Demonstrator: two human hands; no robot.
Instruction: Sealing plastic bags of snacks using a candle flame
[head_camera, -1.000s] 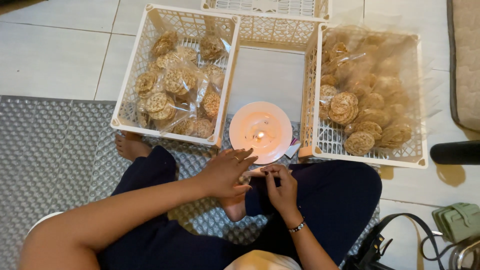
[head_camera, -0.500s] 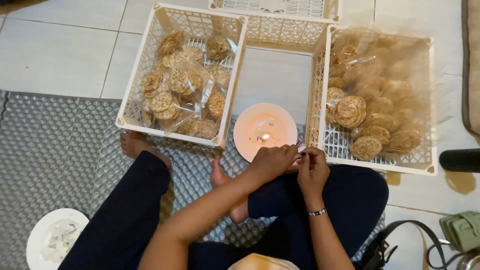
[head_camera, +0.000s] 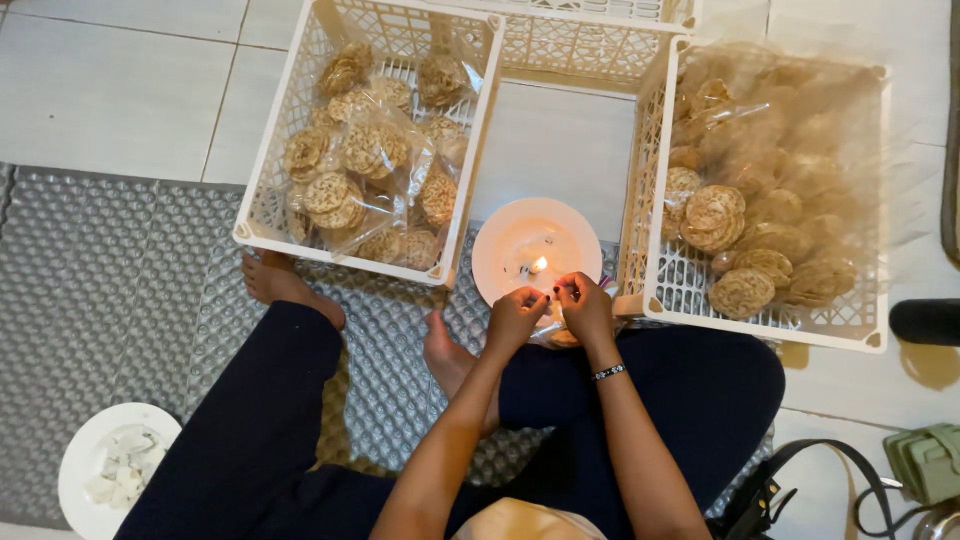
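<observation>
My left hand (head_camera: 515, 318) and my right hand (head_camera: 585, 307) are raised together just over the near edge of a white plate (head_camera: 500, 250) that carries a small burning candle flame (head_camera: 539, 265). Both hands pinch the top of a clear plastic bag of round crackers (head_camera: 560, 335) that rests on my lap, mostly hidden behind the hands. The bag's edge sits close to the flame. I sit cross-legged in dark trousers on a silver bubble-textured mat (head_camera: 90, 290).
A white plastic crate (head_camera: 268, 228) at left holds several sealed bags of crackers. Another white crate (head_camera: 760, 325) at right holds loose crackers in a big clear bag. A third crate (head_camera: 580, 45) stands behind. A white plate (head_camera: 80, 470) lies bottom left; a black strap (head_camera: 800, 465) bottom right.
Both hands rose from my lap and moved forward to the candle plate, bringing the bag's edge up to the flame. The view shifted slightly left.
</observation>
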